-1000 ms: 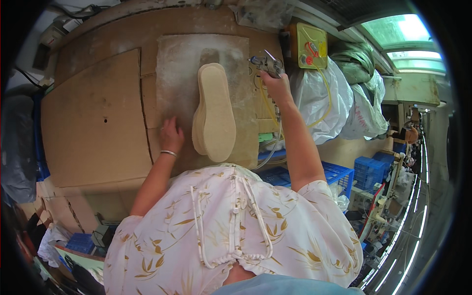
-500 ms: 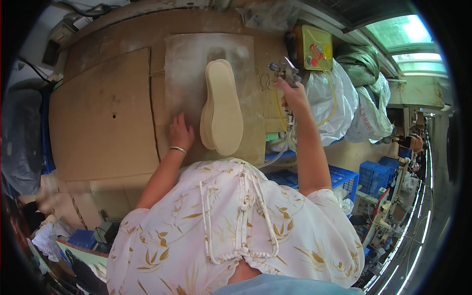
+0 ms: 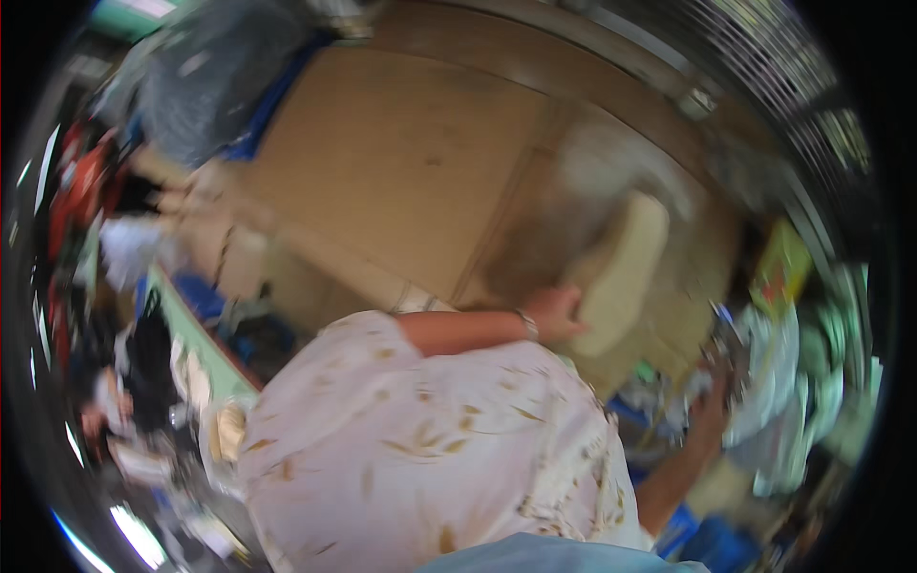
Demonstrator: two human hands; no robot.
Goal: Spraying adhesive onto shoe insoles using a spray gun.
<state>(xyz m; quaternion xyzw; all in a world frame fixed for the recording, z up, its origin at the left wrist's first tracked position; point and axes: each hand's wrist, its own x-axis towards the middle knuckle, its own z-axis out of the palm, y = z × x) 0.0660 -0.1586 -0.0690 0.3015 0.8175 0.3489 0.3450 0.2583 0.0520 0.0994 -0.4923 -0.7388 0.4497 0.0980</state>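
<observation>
A stack of beige shoe insoles (image 3: pixel 626 272) lies on the dusty cardboard sheet at the right of the bench. Beside the near end of the stack is my left hand (image 3: pixel 557 315), its fingers at the edge of the insoles. Motion smears those fingers, so whether they grip the insoles cannot be told. Farther right, my right hand (image 3: pixel 710 392) is closed around a metal spray gun (image 3: pixel 731 342), which is blurred and partly lost against the bags behind it.
A large cardboard sheet (image 3: pixel 401 158) covers the bench to the left. Dark plastic bags (image 3: pixel 215 81) sit at its far left. A yellow container (image 3: pixel 781 267) and pale plastic bags (image 3: pixel 767 368) stand at the right. A person's hand (image 3: pixel 177 201) shows blurred at the left.
The view has swung to the left, so the bench now sits tilted and blurred. My left hand has moved from the cardboard to the near end of the insoles. My right hand keeps the spray gun.
</observation>
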